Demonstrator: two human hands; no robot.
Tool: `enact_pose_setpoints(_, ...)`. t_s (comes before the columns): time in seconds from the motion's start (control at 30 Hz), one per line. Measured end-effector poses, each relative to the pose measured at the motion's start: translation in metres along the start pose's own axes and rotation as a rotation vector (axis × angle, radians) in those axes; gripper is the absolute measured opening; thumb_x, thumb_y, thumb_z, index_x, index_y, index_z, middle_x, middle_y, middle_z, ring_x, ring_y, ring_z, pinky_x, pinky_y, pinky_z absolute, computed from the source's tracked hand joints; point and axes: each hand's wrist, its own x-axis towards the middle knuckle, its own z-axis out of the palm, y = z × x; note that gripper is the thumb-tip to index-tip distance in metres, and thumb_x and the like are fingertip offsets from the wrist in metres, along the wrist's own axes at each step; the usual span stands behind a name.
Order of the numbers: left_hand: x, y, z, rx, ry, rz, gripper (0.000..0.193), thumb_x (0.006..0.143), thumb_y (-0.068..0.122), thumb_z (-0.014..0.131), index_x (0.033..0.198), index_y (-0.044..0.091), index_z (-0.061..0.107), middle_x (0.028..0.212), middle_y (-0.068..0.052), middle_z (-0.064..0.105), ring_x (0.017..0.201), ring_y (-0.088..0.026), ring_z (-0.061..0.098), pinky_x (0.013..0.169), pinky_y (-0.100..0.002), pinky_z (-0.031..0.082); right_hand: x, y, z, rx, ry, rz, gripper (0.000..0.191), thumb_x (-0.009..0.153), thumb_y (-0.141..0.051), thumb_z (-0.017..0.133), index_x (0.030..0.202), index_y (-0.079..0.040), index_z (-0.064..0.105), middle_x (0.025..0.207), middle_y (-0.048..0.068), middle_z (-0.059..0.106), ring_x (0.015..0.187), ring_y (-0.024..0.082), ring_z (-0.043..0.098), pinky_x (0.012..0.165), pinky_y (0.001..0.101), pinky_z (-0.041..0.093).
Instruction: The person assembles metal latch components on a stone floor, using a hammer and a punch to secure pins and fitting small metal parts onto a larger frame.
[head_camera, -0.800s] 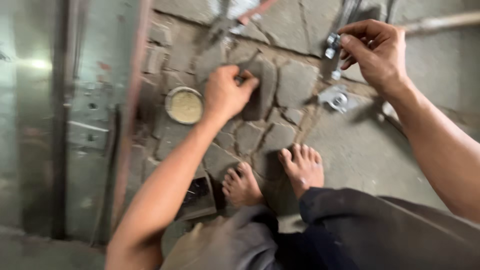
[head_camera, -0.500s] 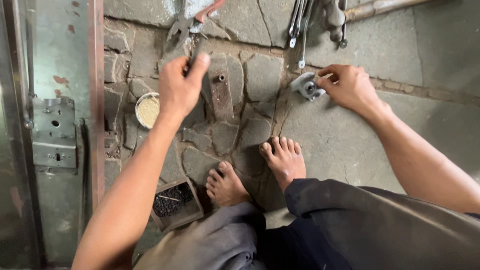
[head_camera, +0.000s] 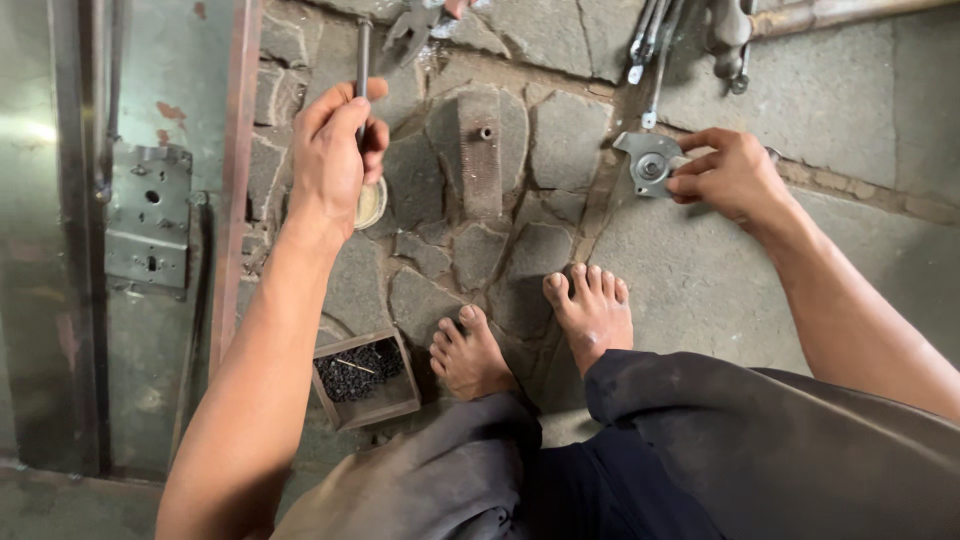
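In the upper left of the frame my left hand (head_camera: 335, 160) is closed around a thin metal rod (head_camera: 363, 62), held upright. At the upper right my right hand (head_camera: 730, 178) pinches a small metal plate (head_camera: 648, 160) flat on the stone floor (head_camera: 560, 140). A box of dark bits (head_camera: 362, 378) sits lower left, beside my bare foot (head_camera: 470, 355).

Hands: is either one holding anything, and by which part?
The left hand grips a thin metal rod at its lower end. The right hand pinches a metal bracket by its right edge.
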Motion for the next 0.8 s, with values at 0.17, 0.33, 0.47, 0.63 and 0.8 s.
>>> enact_pose_setpoints(0.17, 0.002, 0.016, -0.006, -0.081, -0.060, 0.029, 0.019, 0.108, 0.014, 0.042, 0.117, 0.007, 0.056, 0.094, -0.013, 0.074, 0.079, -0.022, 0.073, 0.070, -0.036, 0.063, -0.004, -0.021, 0.007, 0.099, -0.001, 0.060, 0.055, 0.084, 0.003, 0.076, 0.136, 0.007, 0.056, 0.103, 0.020, 0.076, 0.083, 0.022, 0.073, 0.070, 0.0325, 0.062)
enact_pose_setpoints(0.33, 0.002, 0.033, -0.008, -0.252, -0.191, 0.055, 0.011, 0.110, 0.019, 0.040, 0.113, 0.010, 0.046, 0.110, -0.016, 0.075, 0.095, -0.029, 0.079, 0.084, -0.044, 0.069, -0.003, -0.047, 0.021, 0.358, -0.118, 0.033, 0.042, 0.089, -0.001, 0.074, 0.128, 0.012, 0.064, 0.104, 0.020, 0.074, 0.084, 0.020, 0.075, 0.077, 0.0283, 0.064)
enact_pose_setpoints(0.47, 0.006, 0.034, -0.005, -0.316, -0.304, 0.183, 0.016, 0.111, 0.011, 0.050, 0.127, 0.009, 0.051, 0.116, -0.016, 0.073, 0.107, -0.030, 0.076, 0.097, -0.045, 0.066, 0.003, -0.082, 0.042, 0.325, -0.160, -0.082, 0.039, 0.091, -0.001, 0.071, 0.128, 0.006, 0.061, 0.100, 0.021, 0.073, 0.077, 0.022, 0.075, 0.073, 0.0302, 0.063)
enact_pose_setpoints(0.63, 0.005, 0.023, 0.007, -0.292, -0.357, 0.302, 0.016, 0.114, 0.014, 0.059, 0.126, 0.006, 0.066, 0.118, -0.012, 0.075, 0.112, -0.027, 0.076, 0.103, -0.043, 0.065, 0.019, -0.111, 0.076, 0.368, -0.294, -0.315, 0.031, 0.093, -0.002, 0.073, 0.123, 0.004, 0.067, 0.098, 0.017, 0.076, 0.079, 0.018, 0.076, 0.072, 0.0277, 0.068)
enact_pose_setpoints(0.8, 0.010, 0.005, 0.016, -0.254, -0.352, 0.364, 0.016, 0.115, 0.016, 0.059, 0.118, 0.006, 0.071, 0.114, -0.010, 0.077, 0.110, -0.025, 0.077, 0.105, -0.042, 0.065, 0.031, -0.120, 0.093, 0.407, -0.306, -0.366, 0.027, 0.096, -0.002, 0.075, 0.121, 0.004, 0.067, 0.097, 0.014, 0.076, 0.081, 0.017, 0.076, 0.072, 0.0289, 0.068)
